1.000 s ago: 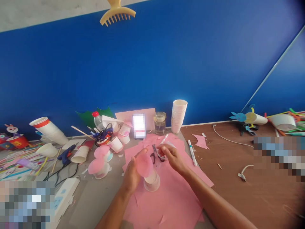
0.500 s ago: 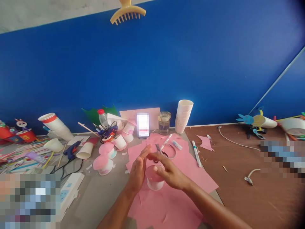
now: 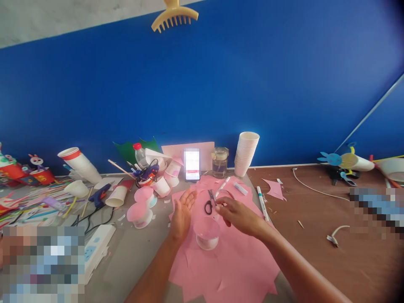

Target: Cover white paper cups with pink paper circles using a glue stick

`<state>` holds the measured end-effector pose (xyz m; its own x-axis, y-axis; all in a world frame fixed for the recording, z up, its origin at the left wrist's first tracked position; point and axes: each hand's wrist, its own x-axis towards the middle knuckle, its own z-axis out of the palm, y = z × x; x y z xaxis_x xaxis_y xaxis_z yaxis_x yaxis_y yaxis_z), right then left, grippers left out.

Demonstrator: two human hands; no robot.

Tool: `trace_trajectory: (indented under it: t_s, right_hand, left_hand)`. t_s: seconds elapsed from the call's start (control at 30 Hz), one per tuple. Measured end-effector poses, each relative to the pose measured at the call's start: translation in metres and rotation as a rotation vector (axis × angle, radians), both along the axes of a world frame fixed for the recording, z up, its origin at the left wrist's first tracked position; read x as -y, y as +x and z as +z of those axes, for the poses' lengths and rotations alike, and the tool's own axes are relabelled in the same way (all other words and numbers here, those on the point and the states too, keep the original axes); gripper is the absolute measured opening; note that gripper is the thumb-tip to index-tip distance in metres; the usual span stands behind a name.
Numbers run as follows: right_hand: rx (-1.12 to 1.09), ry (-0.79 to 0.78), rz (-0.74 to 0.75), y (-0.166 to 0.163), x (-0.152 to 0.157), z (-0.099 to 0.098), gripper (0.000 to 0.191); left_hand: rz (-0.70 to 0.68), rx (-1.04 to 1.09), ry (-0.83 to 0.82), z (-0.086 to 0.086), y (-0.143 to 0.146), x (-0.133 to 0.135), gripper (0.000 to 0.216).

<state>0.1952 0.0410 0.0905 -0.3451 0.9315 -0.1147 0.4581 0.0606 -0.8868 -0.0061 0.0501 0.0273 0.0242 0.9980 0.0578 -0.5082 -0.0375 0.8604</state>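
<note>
A small white paper cup [image 3: 207, 243] stands on pink paper sheets [image 3: 240, 261], with a round pink paper disc [image 3: 206, 227] on top, wider than the cup. My left hand [image 3: 182, 214] is open to the left of it, palm turned up and inward, holding nothing. Over the near edge of a thin ring-shaped roll [image 3: 224, 192], which looks like tape, is my right hand [image 3: 235, 212], fingers bent and apart. It hides part of the roll, and no firm grip shows. Black-handled scissors [image 3: 208, 206] lie between the hands.
Similar pink-topped cups [image 3: 139, 214] stand to the left, near a glue gun [image 3: 100, 195] and a power strip [image 3: 97, 248]. Behind are a lit phone [image 3: 192, 165], a glass jar [image 3: 220, 162] and a tall cup stack [image 3: 247, 153]. A marker [image 3: 262, 203] lies at right.
Both hands have come away from the pink-topped cup. My left hand has opened outward; my right hand has moved up and right to the roll, uncovering the cup and scissors.
</note>
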Motion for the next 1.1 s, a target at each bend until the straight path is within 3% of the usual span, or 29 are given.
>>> trace_trajectory:
  t_s: [0.1, 0.27, 0.47, 0.53, 0.63, 0.73, 0.8, 0.93, 1.1]
  right_hand:
    - [0.038, -0.038, 0.024, -0.007, 0.007, -0.004, 0.028]
    - [-0.087, -0.107, 0.005, -0.017, 0.015, -0.017, 0.036]
    - [-0.187, -0.032, -0.052, -0.019, 0.017, -0.015, 0.024]
    - [-0.162, 0.107, -0.110, -0.015, 0.015, -0.011, 0.023]
    - [0.000, 0.464, -0.204, -0.004, 0.009, -0.009, 0.028]
    - [0.231, 0.862, -0.160, 0.004, 0.005, -0.016, 0.028]
    - [0.337, 1.039, -0.082, 0.007, 0.004, -0.024, 0.028]
    - [0.459, 1.160, -0.026, 0.008, 0.007, -0.036, 0.031]
    - [0.550, 1.234, -0.001, 0.008, 0.008, -0.036, 0.033]
  left_hand:
    - [-0.020, -0.008, -0.024, -0.006, -0.002, -0.003, 0.078]
    - [-0.065, -0.001, -0.045, -0.012, -0.003, -0.004, 0.077]
    - [-0.062, -0.021, -0.024, -0.010, -0.004, -0.005, 0.075]
    - [-0.053, -0.047, -0.008, -0.009, -0.004, -0.007, 0.074]
    - [-0.070, -0.083, 0.005, -0.007, -0.007, -0.008, 0.075]
    - [-0.159, -0.157, 0.047, -0.001, -0.017, -0.003, 0.076]
    - [-0.268, -0.252, 0.098, 0.002, -0.029, 0.005, 0.075]
    - [-0.461, -0.455, 0.106, -0.001, -0.046, 0.027, 0.098]
    - [-0.484, -0.586, 0.057, -0.015, -0.039, 0.041, 0.114]
